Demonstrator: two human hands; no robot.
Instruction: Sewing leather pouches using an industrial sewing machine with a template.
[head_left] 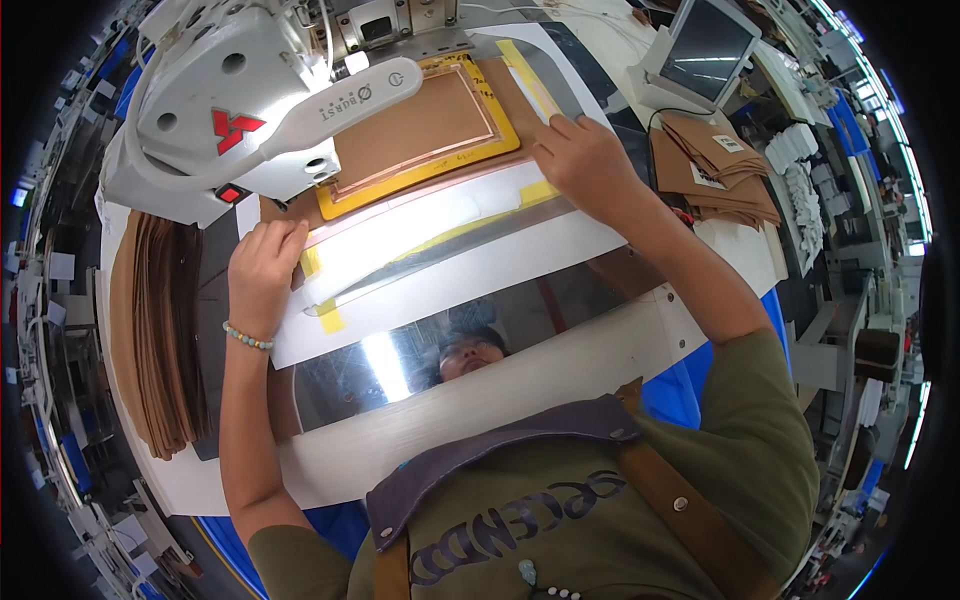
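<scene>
A white template sheet [420, 225] with yellow tape [330, 318] lies under the white machine head [220, 80]. On it, a yellow rectangular frame [420, 176] surrounds a brown panel [400, 120], with more brown material beneath. My left hand [268, 265] has its fingers closed on the template's left edge, just below the machine head. My right hand [585, 165], fingers bent and closed, grips the template's taped right edge beside the brown material. My fingertips partly hide what lies under them.
A tall stack of brown sheets [155, 330] stands at left. A small screen [705, 50] and a pile of brown pieces [715, 190] are at right. A reflective metal plate [560, 310] spans the near bed, above a blue surface [675, 395].
</scene>
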